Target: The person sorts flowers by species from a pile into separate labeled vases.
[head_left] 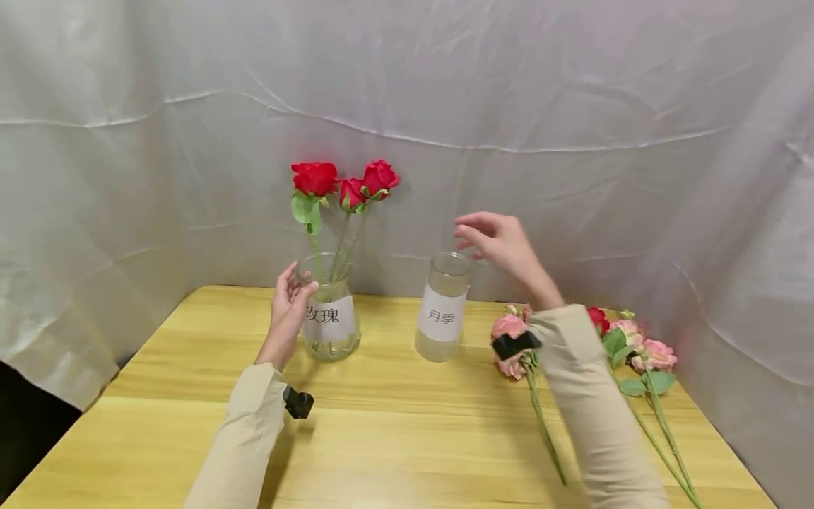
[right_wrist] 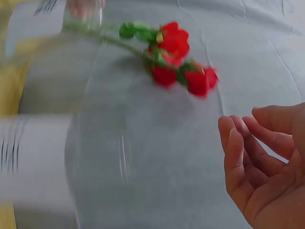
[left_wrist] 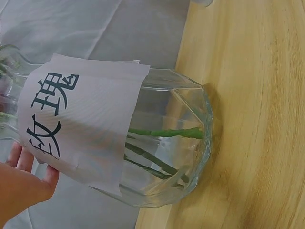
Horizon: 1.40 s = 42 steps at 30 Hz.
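Observation:
Three red roses [head_left: 314, 178] stand in a wide-bottomed glass vase [head_left: 346, 343] with a white paper label, on the left side of the table. My left hand [head_left: 287, 311] holds this vase at its neck, thumb in front and fingers around the left side. In the left wrist view, green stems [left_wrist: 157, 155] reach down to the vase bottom. My right hand [head_left: 502, 244] hangs in the air just above and right of a straight glass vase [head_left: 439, 350], which bears its own white label. Its fingers [right_wrist: 238, 157] are loosely bent and hold nothing.
Pink flowers [head_left: 511, 329] lie on the table [head_left: 407, 438] below my right forearm, partly covered by it. Farther right lie more pink flowers [head_left: 658, 353] and a red bloom [head_left: 598, 319] on long stems. A grey-white curtain [head_left: 407, 85] hangs behind the table.

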Tool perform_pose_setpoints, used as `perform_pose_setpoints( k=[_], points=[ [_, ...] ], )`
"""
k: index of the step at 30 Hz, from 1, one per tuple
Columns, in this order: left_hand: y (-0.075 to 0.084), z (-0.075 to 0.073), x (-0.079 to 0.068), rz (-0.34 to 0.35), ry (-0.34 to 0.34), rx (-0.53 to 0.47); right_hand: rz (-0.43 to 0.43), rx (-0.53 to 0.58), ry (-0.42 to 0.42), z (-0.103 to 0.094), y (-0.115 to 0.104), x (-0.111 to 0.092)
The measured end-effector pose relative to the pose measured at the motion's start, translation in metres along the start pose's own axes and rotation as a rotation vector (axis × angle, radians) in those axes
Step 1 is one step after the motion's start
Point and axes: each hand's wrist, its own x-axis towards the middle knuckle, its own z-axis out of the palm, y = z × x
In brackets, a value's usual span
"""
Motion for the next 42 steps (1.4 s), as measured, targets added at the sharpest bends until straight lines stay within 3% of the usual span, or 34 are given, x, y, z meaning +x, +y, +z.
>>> perform_pose_setpoints(
  k=[4, 9, 19, 24, 32, 42],
  points=[
    [0.001, 0.003, 0.002, -0.006, -0.015, -0.002, 0.008, -0.104, 0.032, -0.036, 0.015, -0.026],
    [0.002, 0.002, 0.002, -0.033, -0.020, -0.013, 0.083, -0.198, 0.034, -0.064, 0.035, -0.058],
    [-0.003, 0.002, 0.001, -0.019, -0.004, -0.014, 0.177, -0.166, 0.171, -0.070, 0.106, -0.121],
    [-0.003, 0.005, 0.001, -0.022, -0.011, -0.026, 0.189, -0.120, 0.237, -0.086, 0.133, -0.144],
    [0.002, 0.005, 0.003, -0.017, 0.002, -0.024, 0.295, -0.277, 0.182, -0.123, 0.174, -0.173],
    [-0.001, 0.004, 0.001, -0.025, 0.009, -0.027, 0.455, -0.086, 0.152, -0.151, 0.223, -0.210]
  ],
)
